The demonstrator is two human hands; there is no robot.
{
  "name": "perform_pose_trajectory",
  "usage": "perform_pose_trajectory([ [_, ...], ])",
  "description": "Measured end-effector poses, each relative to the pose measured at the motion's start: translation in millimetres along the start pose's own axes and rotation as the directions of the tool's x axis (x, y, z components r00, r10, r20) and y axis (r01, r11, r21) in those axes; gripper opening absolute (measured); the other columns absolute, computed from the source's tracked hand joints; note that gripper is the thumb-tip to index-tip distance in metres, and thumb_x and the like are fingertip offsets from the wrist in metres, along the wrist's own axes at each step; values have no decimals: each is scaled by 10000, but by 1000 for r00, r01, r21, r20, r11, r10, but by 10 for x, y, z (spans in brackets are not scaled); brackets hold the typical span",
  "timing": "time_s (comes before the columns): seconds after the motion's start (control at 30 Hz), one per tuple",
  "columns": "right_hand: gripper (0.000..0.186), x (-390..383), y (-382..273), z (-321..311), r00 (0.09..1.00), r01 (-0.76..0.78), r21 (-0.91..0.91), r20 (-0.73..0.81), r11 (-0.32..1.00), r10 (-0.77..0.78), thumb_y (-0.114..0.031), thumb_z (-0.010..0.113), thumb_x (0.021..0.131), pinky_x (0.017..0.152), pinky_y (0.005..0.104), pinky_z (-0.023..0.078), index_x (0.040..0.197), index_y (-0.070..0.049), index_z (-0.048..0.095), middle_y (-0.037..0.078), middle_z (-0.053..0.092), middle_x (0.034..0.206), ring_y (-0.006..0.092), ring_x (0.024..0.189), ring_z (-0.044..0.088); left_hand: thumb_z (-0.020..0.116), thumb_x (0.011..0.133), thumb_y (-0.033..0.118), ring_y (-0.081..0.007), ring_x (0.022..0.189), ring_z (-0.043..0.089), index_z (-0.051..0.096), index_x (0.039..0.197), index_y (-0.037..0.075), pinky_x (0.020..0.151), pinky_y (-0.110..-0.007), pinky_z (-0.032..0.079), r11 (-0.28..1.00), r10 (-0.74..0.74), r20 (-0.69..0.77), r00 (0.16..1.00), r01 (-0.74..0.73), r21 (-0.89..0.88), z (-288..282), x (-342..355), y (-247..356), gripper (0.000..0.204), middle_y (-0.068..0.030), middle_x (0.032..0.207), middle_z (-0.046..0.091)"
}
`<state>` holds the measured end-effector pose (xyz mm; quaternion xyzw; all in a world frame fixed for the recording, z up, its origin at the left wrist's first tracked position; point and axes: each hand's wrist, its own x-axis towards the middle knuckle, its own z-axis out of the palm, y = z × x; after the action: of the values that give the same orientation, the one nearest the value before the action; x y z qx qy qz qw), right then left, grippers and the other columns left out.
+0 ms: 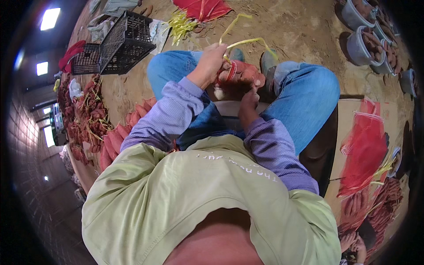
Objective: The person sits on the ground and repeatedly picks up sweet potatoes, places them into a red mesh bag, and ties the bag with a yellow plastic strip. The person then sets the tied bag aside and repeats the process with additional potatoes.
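Red mesh bag of sweet potatoes (240, 73) sits between your knees (316, 90), just right of your left hand (212, 62) and just beyond your right hand (249, 99). Your left hand is closed on a yellow strip (248, 41) beside the bag; one loose end rises away from you past that hand, the other arcs off to its right. Whether it also pinches some mesh, you cannot tell from above. Your right hand comes up against the near right side of the bag; whether it is clamped there or only steadies the load does not show.

Expect the bag to be dense for its bulk and lumpy: firm sweet potatoes inside, soft netting that gives and shifts around them. Their skins would likely scuff under a hard squeeze or drag, so cup the body broadly with your right hand and keep your left at the neck. The strip looks light, thin and limp, probably a little slippery; grip it close to the mesh rather than by its tips.

Beyond your left hand and to its left lie a bundle of yellow strips (180, 27) and, farther left, a black crate (128, 42). Well right of your right hand are flat red mesh bags (364, 145); beyond them stands a loaded bucket (355, 51).
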<state>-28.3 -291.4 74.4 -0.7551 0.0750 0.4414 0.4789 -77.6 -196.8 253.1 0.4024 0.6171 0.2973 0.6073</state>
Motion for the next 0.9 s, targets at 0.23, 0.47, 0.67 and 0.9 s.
perform_pose_trajectory([
  [0.23,530,-330,-542,-438,977,20,193,202,981,-60,-428,319,994,860,326,454,1116,10,592,155,639,1024,235,977,603,419,990,223,-127,527,388,437,741,68,496,-262,342,896,-35,216,976,127,-425,-140,-606,85,294,-25,627,423],
  [0.47,367,-257,-555,-592,721,472,291,415,832,-554,-287,422,984,917,362,432,1110,17,585,169,605,1137,274,1029,582,357,1008,258,-172,563,417,440,764,73,581,-316,392,681,-279,235,931,364,-636,-195,-791,-161,317,-50,664,456],
  [0.67,297,-577,-646,-707,412,845,0,636,535,-652,-142,585,820,974,420,389,1090,-17,596,178,588,1141,343,1091,531,346,1015,277,-172,597,448,419,783,91,658,-326,440,677,-383,117,916,365,-639,-587,-940,-501,306,-24,649,438],
  [0.9,394,-508,-847,-518,382,900,-78,611,428,-694,-53,481,851,1007,421,372,1235,31,516,202,549,1215,362,1171,489,374,1004,269,-151,632,419,411,785,94,743,-335,418,688,-424,98,900,391,-612,-492,-1040,-496,283,-12,660,397],
])
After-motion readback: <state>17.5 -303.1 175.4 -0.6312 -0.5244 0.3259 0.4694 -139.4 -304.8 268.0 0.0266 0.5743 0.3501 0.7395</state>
